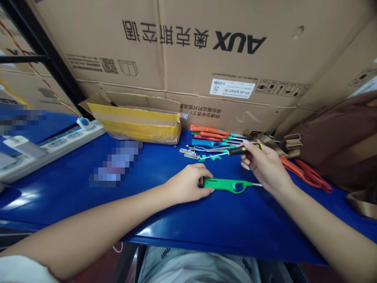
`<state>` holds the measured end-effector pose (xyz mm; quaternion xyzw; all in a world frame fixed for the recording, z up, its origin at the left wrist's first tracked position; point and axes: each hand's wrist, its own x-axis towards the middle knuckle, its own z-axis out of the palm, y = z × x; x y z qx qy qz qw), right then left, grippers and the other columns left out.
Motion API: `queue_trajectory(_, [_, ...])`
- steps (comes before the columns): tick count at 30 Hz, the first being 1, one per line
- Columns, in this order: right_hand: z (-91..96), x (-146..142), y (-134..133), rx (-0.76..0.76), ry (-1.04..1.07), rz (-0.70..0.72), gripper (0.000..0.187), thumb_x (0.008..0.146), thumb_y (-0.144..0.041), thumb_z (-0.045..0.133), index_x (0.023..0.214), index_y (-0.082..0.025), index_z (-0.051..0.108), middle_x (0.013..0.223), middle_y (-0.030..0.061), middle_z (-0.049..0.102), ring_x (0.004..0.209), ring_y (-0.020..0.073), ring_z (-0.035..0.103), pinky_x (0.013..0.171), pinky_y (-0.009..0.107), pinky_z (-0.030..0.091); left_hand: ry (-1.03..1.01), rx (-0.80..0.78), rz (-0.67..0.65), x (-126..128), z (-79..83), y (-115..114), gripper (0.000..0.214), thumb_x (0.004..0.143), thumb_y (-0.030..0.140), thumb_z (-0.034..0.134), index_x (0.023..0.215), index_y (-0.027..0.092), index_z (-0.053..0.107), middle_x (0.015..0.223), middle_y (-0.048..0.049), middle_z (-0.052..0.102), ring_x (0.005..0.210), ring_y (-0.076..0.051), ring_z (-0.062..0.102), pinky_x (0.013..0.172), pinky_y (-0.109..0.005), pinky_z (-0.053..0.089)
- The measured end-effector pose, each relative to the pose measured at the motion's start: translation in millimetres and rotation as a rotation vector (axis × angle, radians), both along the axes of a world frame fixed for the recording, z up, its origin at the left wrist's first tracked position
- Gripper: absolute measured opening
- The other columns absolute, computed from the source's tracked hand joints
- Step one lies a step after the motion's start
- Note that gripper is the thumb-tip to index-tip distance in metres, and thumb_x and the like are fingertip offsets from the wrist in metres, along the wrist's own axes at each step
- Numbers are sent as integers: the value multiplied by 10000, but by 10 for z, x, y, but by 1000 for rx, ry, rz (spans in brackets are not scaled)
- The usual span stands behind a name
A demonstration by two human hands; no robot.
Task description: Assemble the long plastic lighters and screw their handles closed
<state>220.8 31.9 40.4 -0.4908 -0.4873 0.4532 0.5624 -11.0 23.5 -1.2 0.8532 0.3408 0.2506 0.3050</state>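
On the blue tabletop lies a green gas lighter [224, 184], its metal barrel pointing right. My left hand [190, 182] grips its handle end between thumb and fingers. Above the lighter's barrel, my right hand [260, 163] holds a screwdriver [235, 151] with a black and yellow handle. The screwdriver's shaft points left toward small teal plastic pieces [216, 157] and thin metal parts [190, 153]. Behind these lie several more lighters, among them an orange one [203, 129] and a blue one [203, 143].
A cardboard box with yellow tape [138, 129] stands at the back. To the left are a white power strip [67, 137] and a blurred flat object [118, 163]. Red lighter-like pieces [312, 175] and a brown bag [332, 145] lie right. Large cartons [188, 59] wall the back.
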Motion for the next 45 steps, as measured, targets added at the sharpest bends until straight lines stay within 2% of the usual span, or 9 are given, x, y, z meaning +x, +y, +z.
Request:
queue_trajectory(4, [-143, 45, -54, -33, 81, 17, 431, 747, -600, 789, 785, -222, 586, 584, -45, 479, 492, 106, 429, 413, 242, 377, -28, -14, 18, 15, -43, 21, 291, 802, 286, 793, 1056, 149, 756, 844, -29, 660, 686, -129, 610, 642, -254, 517])
queue_trajectory(7, [-232, 72, -42, -19, 104, -11, 420, 787, -615, 739, 785, -231, 571, 613, -41, 486, 494, 110, 447, 408, 247, 408, -116, -144, 72, 25, -84, 54, 405, 803, 382, 793, 1106, 121, 730, 925, -59, 713, 665, -118, 624, 617, -253, 533])
queue_trajectory(10, [-269, 94, -23, -17, 156, -60, 407, 780, -585, 752, 764, -225, 563, 658, -32, 516, 509, 105, 479, 417, 239, 451, -188, -241, 136, 33, -92, 93, 429, 796, 434, 791, 1083, 119, 738, 942, -73, 744, 686, -124, 637, 609, -250, 526])
queue_trajectory(15, [-267, 87, -29, -41, 160, -56, 387, 816, -563, 721, 740, -210, 581, 737, -3, 604, 506, 89, 497, 448, 233, 516, -231, -289, 121, 42, -65, 120, 385, 794, 404, 796, 1067, 137, 752, 873, -49, 739, 661, -110, 604, 602, -243, 498])
queue_trajectory(21, [-270, 71, -35, -62, 222, -61, 387, 793, -537, 768, 715, -196, 604, 695, -11, 604, 484, 82, 512, 428, 218, 519, -244, -310, 72, 61, -67, 67, 309, 788, 353, 807, 1006, 138, 770, 839, -41, 723, 705, -121, 611, 623, -242, 478])
queue_trajectory(28, [-285, 66, -27, -29, 275, -72, 428, 698, -550, 838, 697, -177, 629, 662, -5, 617, 450, 90, 532, 391, 227, 509, -253, -358, 122, 82, -21, 50, 283, 820, 394, 770, 943, 140, 794, 752, -29, 714, 641, -110, 568, 595, -229, 443])
queue_trajectory(35, [-239, 58, -50, 28, 260, -75, 414, 736, -538, 821, 664, -186, 618, 650, -13, 613, 438, 85, 533, 387, 219, 517, -278, -419, 135, 77, -17, 63, 251, 817, 356, 766, 934, 137, 809, 770, -46, 751, 630, -110, 592, 588, -219, 449])
queue_trajectory(41, [-243, 64, -54, 58, 244, -63, 413, 766, -544, 802, 681, -184, 617, 652, -14, 612, 438, 82, 541, 395, 214, 528, -330, -419, 139, 81, 5, 62, 221, 831, 369, 768, 884, 162, 825, 822, -50, 800, 701, -139, 684, 660, -233, 534])
queue_trajectory(45, [-237, 61, -60, 76, 227, -83, 419, 766, -542, 805, 688, -176, 616, 652, -12, 615, 433, 83, 550, 403, 218, 542, -373, -360, 179, 68, 10, 75, 180, 823, 347, 783, 861, 177, 828, 838, -41, 814, 725, -150, 721, 698, -242, 573])
